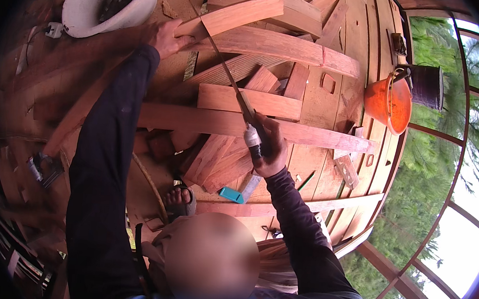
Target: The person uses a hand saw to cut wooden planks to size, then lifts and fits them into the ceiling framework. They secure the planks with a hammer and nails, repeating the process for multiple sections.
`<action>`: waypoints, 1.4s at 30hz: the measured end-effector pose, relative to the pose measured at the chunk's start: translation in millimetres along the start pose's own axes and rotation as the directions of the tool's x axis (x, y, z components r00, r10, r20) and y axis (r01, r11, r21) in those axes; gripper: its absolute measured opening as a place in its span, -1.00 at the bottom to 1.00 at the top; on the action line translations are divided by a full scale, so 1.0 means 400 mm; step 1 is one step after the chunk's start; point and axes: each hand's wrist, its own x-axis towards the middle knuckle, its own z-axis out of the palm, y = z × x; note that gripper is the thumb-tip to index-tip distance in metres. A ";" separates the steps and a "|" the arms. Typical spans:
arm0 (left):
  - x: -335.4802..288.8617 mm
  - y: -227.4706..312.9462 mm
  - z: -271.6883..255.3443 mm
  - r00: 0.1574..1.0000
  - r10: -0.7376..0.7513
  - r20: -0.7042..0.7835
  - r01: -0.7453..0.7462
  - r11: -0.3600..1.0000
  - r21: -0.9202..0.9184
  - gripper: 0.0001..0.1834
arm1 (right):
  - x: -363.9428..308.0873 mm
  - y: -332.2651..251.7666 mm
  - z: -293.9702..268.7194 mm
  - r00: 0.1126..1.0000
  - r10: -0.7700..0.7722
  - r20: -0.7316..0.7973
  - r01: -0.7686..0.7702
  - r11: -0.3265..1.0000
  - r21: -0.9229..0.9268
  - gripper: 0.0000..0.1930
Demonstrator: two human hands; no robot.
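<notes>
My left hand [168, 40] presses its fingers round the near left end of a reddish wooden board [247, 16]. In my right hand [274, 148] is the handle of a handsaw [223, 64], its grip partly wrapped in white and black. The saw's thin blade slants up and left across the board, close to my left fingers. From this angle I cannot tell how deep the blade sits in the wood. Under the board lies a longer curved plank [270, 42]. A shorter wooden block [249, 100] lies nearer me, beside the blade.
A long plank [208, 121] crosses below the saw. A teal-handled try square [231, 194] and a pencil [306, 180] lie near my right forearm. An orange bucket [384, 102] and a black bucket [429, 88] stand at right, a white basin [82, 8] at upper left.
</notes>
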 end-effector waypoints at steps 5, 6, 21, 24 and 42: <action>0.005 -0.035 0.030 1.000 -0.001 0.007 0.003 0.959 -0.282 -0.61 | 0.154 -0.025 0.083 0.999 -0.047 -0.028 0.040 0.979 -0.202 -0.56; 0.008 0.004 0.003 0.999 0.005 0.034 -0.001 0.992 -0.130 -0.62 | 0.154 -0.025 0.087 0.997 -0.057 -0.051 0.044 0.974 -0.223 -0.55; -0.034 0.182 -0.197 0.991 0.025 -0.131 -0.007 0.990 0.139 -0.66 | -0.057 -0.250 -0.029 0.992 -0.128 0.019 0.126 0.916 -0.381 -0.52; -0.024 0.130 -0.166 0.999 0.006 0.053 -0.003 0.999 -0.052 -0.69 | -0.101 -0.266 -0.061 0.987 -0.158 0.024 0.154 0.902 -0.404 -0.53; -0.095 0.234 -0.077 0.997 0.029 0.068 -0.033 0.997 0.067 -0.75 | -0.042 -0.277 -0.009 0.995 -0.092 -0.025 0.075 0.914 -0.399 -0.58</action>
